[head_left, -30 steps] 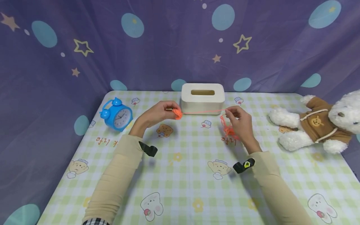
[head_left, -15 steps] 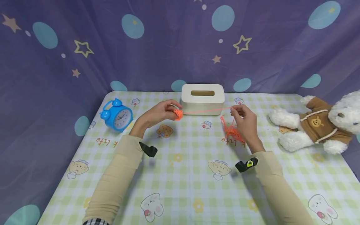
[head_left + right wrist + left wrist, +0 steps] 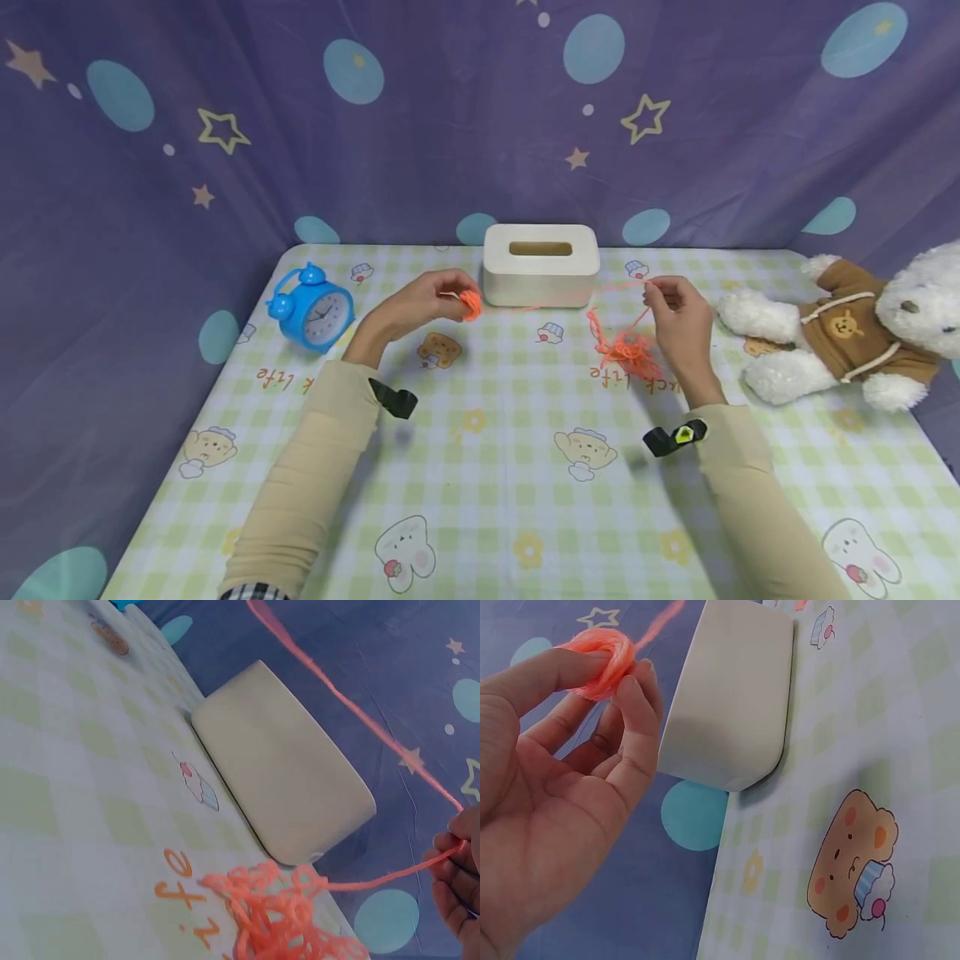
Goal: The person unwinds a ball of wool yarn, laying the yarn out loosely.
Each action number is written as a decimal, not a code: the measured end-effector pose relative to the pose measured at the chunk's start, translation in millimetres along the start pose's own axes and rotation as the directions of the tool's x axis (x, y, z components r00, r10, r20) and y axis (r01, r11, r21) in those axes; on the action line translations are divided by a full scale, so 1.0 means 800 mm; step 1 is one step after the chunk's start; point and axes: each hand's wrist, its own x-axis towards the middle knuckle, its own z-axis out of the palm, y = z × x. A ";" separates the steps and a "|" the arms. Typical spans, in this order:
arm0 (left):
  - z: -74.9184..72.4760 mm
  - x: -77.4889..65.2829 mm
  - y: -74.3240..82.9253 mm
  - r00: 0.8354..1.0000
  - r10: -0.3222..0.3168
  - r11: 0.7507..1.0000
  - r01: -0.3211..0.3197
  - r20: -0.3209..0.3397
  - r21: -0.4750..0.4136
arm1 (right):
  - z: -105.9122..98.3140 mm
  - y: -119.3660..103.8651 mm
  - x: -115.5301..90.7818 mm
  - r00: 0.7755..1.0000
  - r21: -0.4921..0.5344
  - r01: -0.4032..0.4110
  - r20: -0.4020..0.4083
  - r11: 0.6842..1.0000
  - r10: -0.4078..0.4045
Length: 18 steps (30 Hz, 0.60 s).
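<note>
In the head view my left hand [image 3: 423, 302] pinches a small wound bundle of orange yarn [image 3: 470, 306] between thumb and fingers. The left wrist view shows the coil [image 3: 604, 664] looped round the thumb tip and fingers. A strand runs from it across the front of the tissue box to my right hand [image 3: 681, 321], whose thumb and forefinger pinch the strand. From that pinch the yarn drops to a loose tangled heap [image 3: 630, 354] on the table. In the right wrist view the heap [image 3: 289, 919] lies near the box, with fingers [image 3: 450, 900] at the right edge.
A cream tissue box [image 3: 540, 279] stands at the back of the table, behind the strand. The blue alarm clock [image 3: 315, 308] is at the back left. On the right lies a white teddy bear [image 3: 847, 325] in a brown hoodie. A checked cloth [image 3: 480, 483] covers the table.
My right hand has moved rightward, away from the left, drawing more strand out between them. More of the tangled heap shows. The left hand has stayed nearly in place with the bundle.
</note>
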 end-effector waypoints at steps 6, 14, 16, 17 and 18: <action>-0.001 -0.002 0.001 1.000 0.020 1.000 -0.020 0.006 -0.013 | -0.009 0.010 -0.001 0.999 -0.030 -0.029 -0.029 0.999 0.028; -0.001 -0.003 0.001 0.999 0.032 0.999 -0.032 0.010 0.008 | -0.018 0.011 0.006 0.996 -0.032 -0.029 -0.086 0.999 0.026; -0.002 -0.003 0.001 1.000 0.022 1.000 -0.022 0.012 0.007 | -0.020 0.011 0.007 0.995 -0.027 -0.028 -0.098 0.999 0.025; -0.002 -0.003 0.001 1.000 0.017 1.000 -0.017 0.013 0.006 | -0.021 0.011 0.008 0.994 -0.021 -0.026 -0.105 0.999 0.023; -0.002 -0.003 0.001 1.000 0.013 1.000 -0.013 0.014 0.003 | -0.022 0.011 0.008 0.993 -0.014 -0.027 -0.111 1.000 0.026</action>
